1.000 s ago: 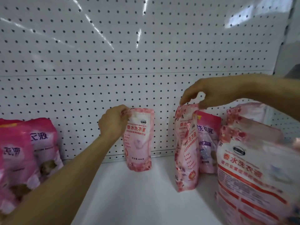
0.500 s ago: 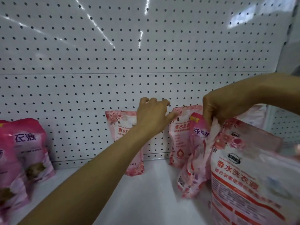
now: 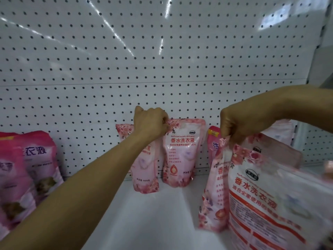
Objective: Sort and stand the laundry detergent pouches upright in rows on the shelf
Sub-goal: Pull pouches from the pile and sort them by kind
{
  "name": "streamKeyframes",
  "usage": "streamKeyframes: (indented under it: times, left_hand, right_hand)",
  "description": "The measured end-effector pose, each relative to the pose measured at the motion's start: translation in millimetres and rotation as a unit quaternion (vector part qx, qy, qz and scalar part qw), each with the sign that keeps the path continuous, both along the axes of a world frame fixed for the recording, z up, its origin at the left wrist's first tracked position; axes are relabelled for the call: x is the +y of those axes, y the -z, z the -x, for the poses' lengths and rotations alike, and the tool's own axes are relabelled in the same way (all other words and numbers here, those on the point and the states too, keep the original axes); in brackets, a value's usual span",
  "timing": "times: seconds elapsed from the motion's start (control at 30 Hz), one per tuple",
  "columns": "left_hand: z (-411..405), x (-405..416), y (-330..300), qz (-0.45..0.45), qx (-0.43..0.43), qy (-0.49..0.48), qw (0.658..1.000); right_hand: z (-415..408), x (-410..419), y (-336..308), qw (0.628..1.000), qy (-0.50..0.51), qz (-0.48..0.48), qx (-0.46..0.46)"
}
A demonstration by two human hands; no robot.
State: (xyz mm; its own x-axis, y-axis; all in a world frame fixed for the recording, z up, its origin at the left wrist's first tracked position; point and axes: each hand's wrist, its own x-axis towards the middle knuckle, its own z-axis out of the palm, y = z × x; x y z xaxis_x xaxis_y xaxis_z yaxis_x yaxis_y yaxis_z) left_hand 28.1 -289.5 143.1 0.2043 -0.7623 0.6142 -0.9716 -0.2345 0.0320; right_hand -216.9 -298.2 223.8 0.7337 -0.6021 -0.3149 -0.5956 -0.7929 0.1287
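A white wall full of holes [image 3: 162, 69] backs the shelf [image 3: 162, 213]. The left hand [image 3: 150, 121] pinches a shiny pink pouch [image 3: 182, 154] reading "香水洗衣液". The right hand [image 3: 234, 123] grips another soft pouch [image 3: 214, 192] by its top.

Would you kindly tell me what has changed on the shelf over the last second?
The left hand let go of the first light pink pouch, moved right and now grips the second light pink pouch beside it. The right hand released that one and now pinches a front pouch. The dark pink pouches stayed.

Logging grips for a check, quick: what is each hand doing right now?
Left hand: grip pinching top corner of the light pink pouch.
Right hand: grip holding top of the sideways pouch.
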Motion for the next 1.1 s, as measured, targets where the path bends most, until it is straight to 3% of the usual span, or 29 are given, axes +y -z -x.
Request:
streamKeyframes:
  times: [0.07,0.27,0.37,0.57,0.7,0.77,0.83,0.9,0.97,1.1]
  left_hand:
    - [-3.4,4.3,-2.0,-0.017,0.018,0.006,1.000]
    - [-25.3,56.5,-16.3,-0.117,0.177,0.123,0.970]
    - [-55.9,77.3,-8.6,-0.146,0.083,0.065,0.984]
    - [-64.7,59.4,5.5,-0.053,-0.072,-0.032,0.995]
    - [-66.3,52.4,9.4,-0.054,-0.045,-0.033,0.997]
    - [-66.7,56.1,9.9,-0.006,-0.030,-0.009,0.999]
    - [-60.4,71.0,13.0,0.112,0.058,0.061,0.990]
    - [-43.8,95.0,22.7,0.170,0.278,0.209,0.922]
    - [-28.0,111.5,44.9,0.097,0.424,0.285,0.854]
    - [-13.7,113.1,97.8,-0.022,0.562,0.288,0.775]
  right_hand:
    - [-2.8,1.2,-2.4,0.998,-0.049,-0.039,-0.016]
    - [-15.5,-8.4,9.3,0.990,-0.113,-0.014,-0.086]
    - [-21.3,-8.0,11.8,0.987,-0.116,-0.022,-0.107]
    - [-40.7,-8.2,12.2,0.982,-0.136,-0.032,-0.127]
    - [-55.4,-3.4,14.8,0.980,-0.142,-0.019,-0.135]
    - [-64.0,0.3,15.2,0.979,-0.148,-0.014,-0.138]
    - [-72.6,3.1,15.2,0.978,-0.150,-0.012,-0.144]
    - [-80.1,7.1,16.7,0.978,-0.148,-0.010,-0.145]
    - [-86.5,14.7,18.6,0.979,-0.139,-0.011,-0.151]
    - [-80.6,39.7,3.2,0.987,-0.092,0.012,-0.130]
